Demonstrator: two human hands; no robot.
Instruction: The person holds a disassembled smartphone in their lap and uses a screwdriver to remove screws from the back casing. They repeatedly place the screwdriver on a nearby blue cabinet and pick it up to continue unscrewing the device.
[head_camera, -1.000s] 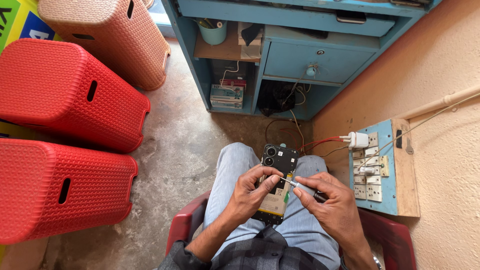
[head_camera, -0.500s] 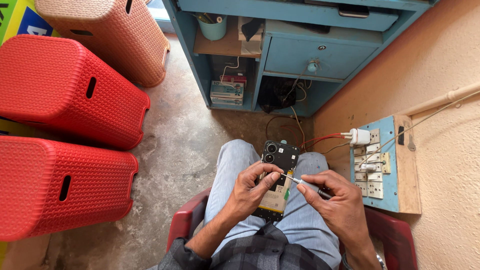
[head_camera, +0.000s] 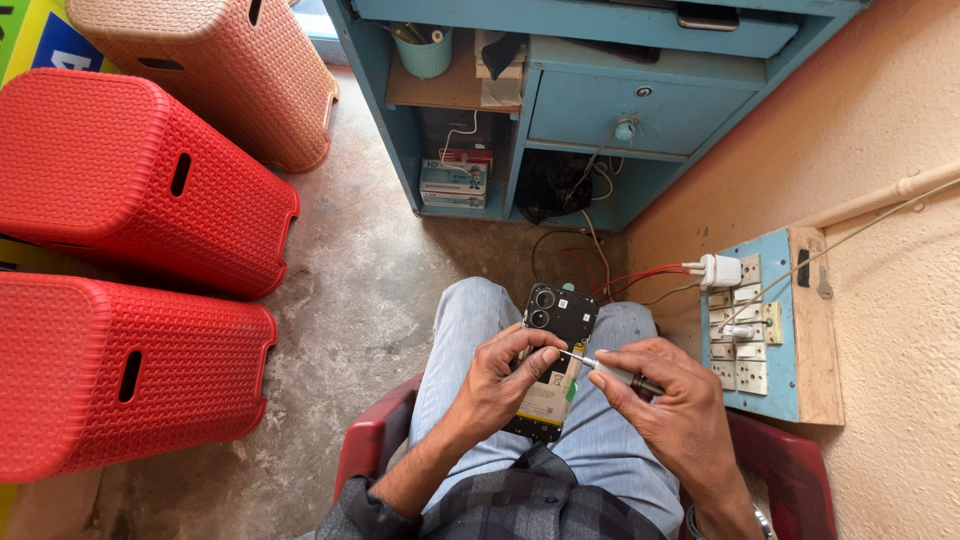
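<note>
Phone (head_camera: 556, 345) lies lengthwise along lap, cameras pointing away.

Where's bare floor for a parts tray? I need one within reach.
Bare floor lies between the red stools, the blue desk and the knees. By the switchboard it is crowded with wires. Both hands, left hand and right hand, crowd the phone.

Bare grey concrete floor (head_camera: 370, 280), stained. Orange plaster wall (head_camera: 880, 110) on one side, a pipe (head_camera: 900, 190) along it. Blue switchboard (head_camera: 765, 320) leaning against the wall, white plug (head_camera: 718, 270) in it. Blue desk (head_camera: 600, 90) ahead, drawer and open shelves. Three plastic stools (head_camera: 130, 170) tipped over on the floor: two red, one salmon. Soft daylight.
</note>
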